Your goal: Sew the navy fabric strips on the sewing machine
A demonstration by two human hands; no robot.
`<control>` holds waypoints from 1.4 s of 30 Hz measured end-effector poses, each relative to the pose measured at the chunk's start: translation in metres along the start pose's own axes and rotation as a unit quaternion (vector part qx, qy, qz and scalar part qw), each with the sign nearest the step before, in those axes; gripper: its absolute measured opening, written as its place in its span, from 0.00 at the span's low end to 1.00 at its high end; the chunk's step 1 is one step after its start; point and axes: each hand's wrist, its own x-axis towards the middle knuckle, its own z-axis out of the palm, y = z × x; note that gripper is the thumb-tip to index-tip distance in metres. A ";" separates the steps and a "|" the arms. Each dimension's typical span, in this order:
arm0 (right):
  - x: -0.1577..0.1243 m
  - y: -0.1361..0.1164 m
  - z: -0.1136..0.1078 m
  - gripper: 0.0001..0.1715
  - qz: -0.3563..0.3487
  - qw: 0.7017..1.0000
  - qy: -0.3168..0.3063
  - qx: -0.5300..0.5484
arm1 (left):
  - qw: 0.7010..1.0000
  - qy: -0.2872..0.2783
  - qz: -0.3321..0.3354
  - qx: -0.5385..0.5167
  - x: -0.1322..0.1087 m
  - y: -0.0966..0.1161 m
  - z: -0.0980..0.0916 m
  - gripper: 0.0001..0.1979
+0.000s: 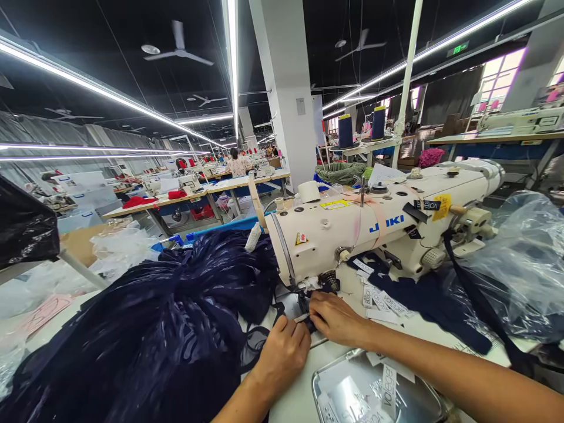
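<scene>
Navy fabric (314,333) at lower centre, beside the JUKI sewing machine's (326,235) needle area, should handle light, soft and slippery, best pinched by its edge, as my right hand (333,317) does, though my left hand's (285,345) curled hold I cannot tell

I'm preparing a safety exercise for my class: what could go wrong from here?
The right grip is close to the working end of the sewing machine, so an injury is possible. The navy fabric heaped beside the left grip could drag. Scattered labels might get swept aside.
</scene>
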 end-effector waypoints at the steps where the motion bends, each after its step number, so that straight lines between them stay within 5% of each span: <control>1: 0.000 0.001 0.000 0.09 -0.004 1.000 0.003 0.009 | 1.000 -0.004 0.000 0.000 0.000 0.000 0.000 0.13; 6: -0.006 0.012 -0.001 0.10 -0.049 0.995 -0.006 0.081 | 1.000 -0.011 0.002 0.003 0.000 -0.001 0.002 0.13; 11: -0.016 0.018 -0.002 0.14 -0.142 0.990 0.009 0.022 | 1.000 -0.011 -0.011 -0.008 0.002 0.000 0.005 0.15; 18: -0.017 0.017 -0.003 0.15 -0.112 0.992 0.009 0.050 | 0.999 -0.025 -0.017 -0.024 0.003 0.000 0.004 0.14; 26: -0.025 0.001 0.008 0.10 -0.150 0.977 0.030 -0.150 | 0.998 -0.051 -0.020 -0.037 -0.003 -0.007 -0.009 0.11; 31: -0.016 0.011 -0.004 0.10 -0.239 0.953 -0.018 -0.186 | 0.994 -0.045 0.003 -0.095 -0.011 -0.015 -0.023 0.10; 35: -0.004 0.025 -0.015 0.13 -0.246 0.951 -0.038 -0.181 | 0.980 -0.092 -0.040 -0.172 -0.002 -0.008 -0.011 0.07; 42: 0.004 0.037 -0.012 0.23 -0.209 0.967 -0.044 -0.138 | 0.979 -0.064 -0.124 -0.145 0.011 0.009 0.012 0.10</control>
